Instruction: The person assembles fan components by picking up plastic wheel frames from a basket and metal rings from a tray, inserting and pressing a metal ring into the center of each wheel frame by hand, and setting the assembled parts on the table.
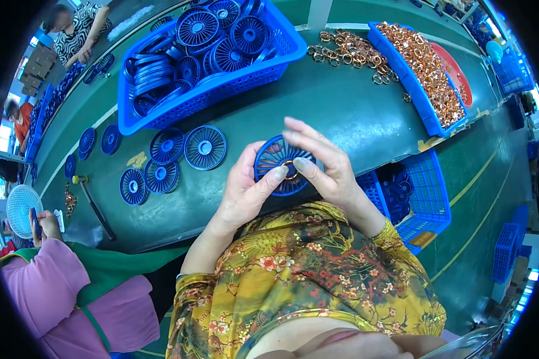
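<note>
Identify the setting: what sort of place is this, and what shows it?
Probably a factory assembly workshop: a blue basket heaped with spoked discs, a blue tray full of copper-coloured rings, and a co-worker at the same long green table.

The round, dark-blue wheel [279, 154], with its radial spokes facing the viewer, is positioned on the near side of the large blue basket [221, 94], toward the basket's right end, with one thin copper-coloured ring [291, 170], partly obscured, at the wheel's centre.
</note>
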Demonstrator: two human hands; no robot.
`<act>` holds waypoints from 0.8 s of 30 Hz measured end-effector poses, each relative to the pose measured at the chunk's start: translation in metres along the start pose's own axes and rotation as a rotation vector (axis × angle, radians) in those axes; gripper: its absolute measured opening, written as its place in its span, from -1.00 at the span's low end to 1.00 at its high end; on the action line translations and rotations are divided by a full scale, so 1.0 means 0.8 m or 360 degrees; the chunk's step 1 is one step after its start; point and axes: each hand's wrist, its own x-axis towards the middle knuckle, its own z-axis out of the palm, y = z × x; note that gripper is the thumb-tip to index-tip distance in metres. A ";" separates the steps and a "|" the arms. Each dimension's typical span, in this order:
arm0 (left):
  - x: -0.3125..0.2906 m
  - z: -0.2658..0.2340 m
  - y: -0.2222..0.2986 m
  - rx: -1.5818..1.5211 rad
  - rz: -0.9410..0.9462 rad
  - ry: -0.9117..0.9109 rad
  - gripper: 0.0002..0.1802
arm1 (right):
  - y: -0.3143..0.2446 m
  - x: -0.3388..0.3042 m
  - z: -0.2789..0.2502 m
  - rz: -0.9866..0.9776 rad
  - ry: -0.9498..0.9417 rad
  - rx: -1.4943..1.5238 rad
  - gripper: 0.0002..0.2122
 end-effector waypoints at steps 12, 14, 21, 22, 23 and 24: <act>-0.007 -0.003 -0.018 0.0873 0.0253 0.0079 -0.57 | 0.015 -0.015 0.006 0.0702 -0.0143 0.0853 -0.59; -0.006 -0.003 -0.024 0.0605 0.0181 0.0122 -0.59 | 0.012 -0.015 0.007 0.0745 -0.0067 0.0763 -0.61; 0.000 -0.004 -0.024 -0.0157 -0.0169 0.0127 -0.62 | 0.023 -0.005 0.002 -0.0407 -0.0050 -0.0523 -0.74; -0.001 -0.003 -0.025 -0.0158 -0.0174 0.0128 -0.62 | 0.021 -0.007 0.003 -0.0403 -0.0050 -0.0522 -0.74; -0.002 -0.001 -0.026 -0.0234 -0.0219 0.0149 -0.64 | 0.019 -0.008 0.004 -0.0307 -0.0028 -0.0564 -0.75; -0.001 0.001 -0.027 -0.0310 -0.0261 0.0170 -0.65 | 0.018 -0.008 0.003 -0.0214 -0.0005 -0.0607 -0.76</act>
